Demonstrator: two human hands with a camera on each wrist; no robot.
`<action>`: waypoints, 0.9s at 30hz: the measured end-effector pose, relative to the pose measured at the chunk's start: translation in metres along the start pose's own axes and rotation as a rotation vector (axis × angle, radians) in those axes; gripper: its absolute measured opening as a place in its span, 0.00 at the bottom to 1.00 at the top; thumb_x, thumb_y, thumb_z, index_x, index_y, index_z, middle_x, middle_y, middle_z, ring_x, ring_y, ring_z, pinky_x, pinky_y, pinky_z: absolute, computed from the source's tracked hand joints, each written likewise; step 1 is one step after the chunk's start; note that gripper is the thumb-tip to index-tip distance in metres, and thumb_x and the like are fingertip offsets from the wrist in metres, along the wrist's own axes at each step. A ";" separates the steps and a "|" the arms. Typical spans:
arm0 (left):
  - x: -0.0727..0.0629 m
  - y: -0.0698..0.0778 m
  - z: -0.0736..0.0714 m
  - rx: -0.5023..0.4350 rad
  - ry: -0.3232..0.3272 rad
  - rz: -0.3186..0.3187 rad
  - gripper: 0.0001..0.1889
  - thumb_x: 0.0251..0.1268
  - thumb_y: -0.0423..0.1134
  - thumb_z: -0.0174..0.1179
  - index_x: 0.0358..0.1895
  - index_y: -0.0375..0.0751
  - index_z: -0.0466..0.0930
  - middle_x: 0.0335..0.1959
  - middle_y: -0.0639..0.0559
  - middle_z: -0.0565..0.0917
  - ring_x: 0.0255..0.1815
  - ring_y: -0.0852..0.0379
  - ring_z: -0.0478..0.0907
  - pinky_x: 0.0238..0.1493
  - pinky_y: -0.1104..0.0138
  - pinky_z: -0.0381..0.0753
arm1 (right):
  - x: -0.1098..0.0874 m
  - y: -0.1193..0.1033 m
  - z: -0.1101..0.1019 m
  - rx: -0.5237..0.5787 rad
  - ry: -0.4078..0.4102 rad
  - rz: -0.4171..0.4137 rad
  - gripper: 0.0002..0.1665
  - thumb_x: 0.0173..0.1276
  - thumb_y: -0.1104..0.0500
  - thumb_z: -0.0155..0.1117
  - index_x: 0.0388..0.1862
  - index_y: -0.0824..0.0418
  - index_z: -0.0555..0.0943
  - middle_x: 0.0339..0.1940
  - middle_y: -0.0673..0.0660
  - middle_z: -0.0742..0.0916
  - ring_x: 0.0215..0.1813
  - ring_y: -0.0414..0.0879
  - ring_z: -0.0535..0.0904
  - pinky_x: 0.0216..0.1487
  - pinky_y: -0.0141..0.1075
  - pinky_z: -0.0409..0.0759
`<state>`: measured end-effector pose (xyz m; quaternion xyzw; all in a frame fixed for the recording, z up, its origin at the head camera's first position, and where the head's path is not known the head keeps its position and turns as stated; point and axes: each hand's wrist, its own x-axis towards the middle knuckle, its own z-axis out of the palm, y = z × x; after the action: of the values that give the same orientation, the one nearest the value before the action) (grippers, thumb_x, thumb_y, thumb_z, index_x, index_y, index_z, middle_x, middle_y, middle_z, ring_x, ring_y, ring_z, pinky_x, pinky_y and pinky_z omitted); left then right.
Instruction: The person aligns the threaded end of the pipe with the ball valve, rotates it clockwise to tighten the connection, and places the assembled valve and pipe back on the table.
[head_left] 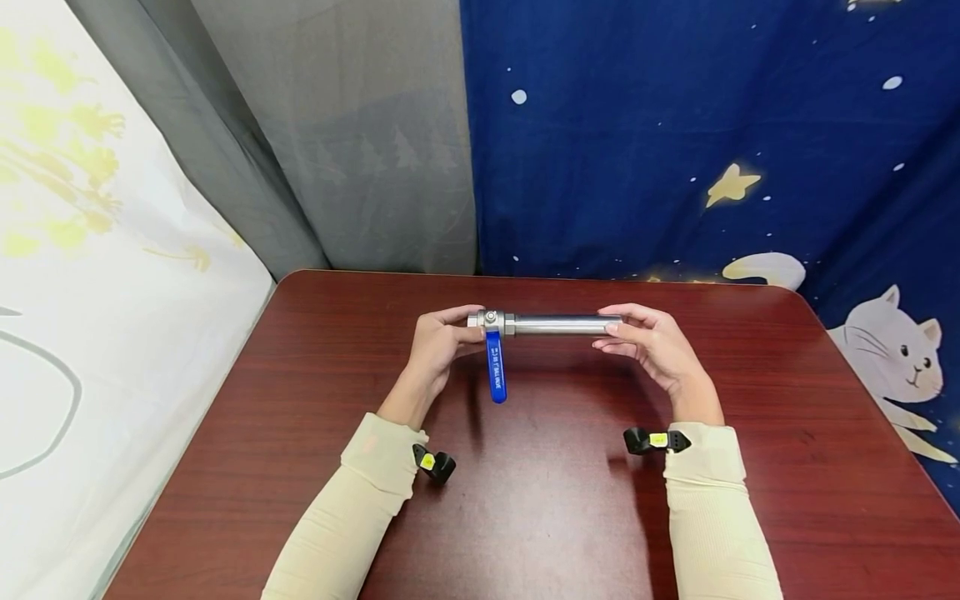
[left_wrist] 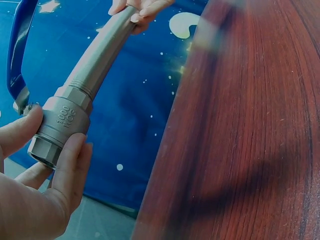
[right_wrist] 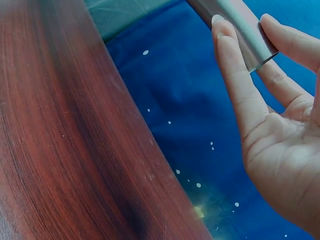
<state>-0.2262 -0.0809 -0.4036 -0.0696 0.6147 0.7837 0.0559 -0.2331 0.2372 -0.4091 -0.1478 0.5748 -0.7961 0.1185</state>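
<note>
A steel ball valve with a blue lever handle is joined end to end with a smooth metal pipe, and the two lie level in the head view. My left hand grips the valve's body between thumb and fingers; raised lettering shows on the valve body in the left wrist view. At the far end, my right hand pinches the pipe's tip, and the pipe shows its rim in the right wrist view. Both parts are held up off the table.
A dark red wooden table lies beneath, with shadows of the arms on it. Behind it hang a grey curtain and a blue starry curtain. A white patterned cloth is at the left. Black cameras sit on both wrists.
</note>
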 end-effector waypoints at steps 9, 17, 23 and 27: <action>0.001 0.001 0.002 -0.006 -0.004 -0.002 0.22 0.51 0.18 0.61 0.53 0.29 0.81 0.50 0.37 0.80 0.30 0.56 0.84 0.40 0.63 0.86 | 0.000 0.001 -0.002 -0.005 0.019 0.020 0.14 0.70 0.69 0.58 0.52 0.72 0.79 0.43 0.59 0.85 0.38 0.54 0.88 0.42 0.40 0.86; 0.002 -0.002 0.003 -0.018 -0.010 0.001 0.24 0.50 0.17 0.60 0.55 0.26 0.79 0.49 0.35 0.80 0.30 0.56 0.84 0.40 0.63 0.87 | -0.001 0.002 -0.002 -0.001 0.033 0.043 0.12 0.70 0.68 0.58 0.50 0.69 0.80 0.44 0.58 0.84 0.37 0.54 0.88 0.43 0.41 0.85; 0.002 -0.002 0.002 -0.007 -0.008 0.001 0.22 0.51 0.18 0.61 0.54 0.29 0.81 0.49 0.37 0.80 0.30 0.55 0.84 0.40 0.63 0.87 | -0.002 0.001 -0.003 0.017 0.007 0.030 0.15 0.68 0.72 0.59 0.53 0.72 0.79 0.42 0.60 0.84 0.38 0.55 0.88 0.43 0.41 0.85; 0.003 -0.002 0.002 -0.021 -0.005 -0.009 0.22 0.52 0.18 0.60 0.54 0.28 0.81 0.49 0.36 0.81 0.30 0.56 0.84 0.40 0.63 0.87 | -0.003 0.000 -0.002 0.023 0.005 0.023 0.21 0.63 0.76 0.61 0.55 0.70 0.79 0.39 0.61 0.83 0.38 0.55 0.88 0.43 0.41 0.85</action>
<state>-0.2291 -0.0782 -0.4061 -0.0709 0.6060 0.7900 0.0604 -0.2315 0.2403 -0.4102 -0.1379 0.5676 -0.8016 0.1277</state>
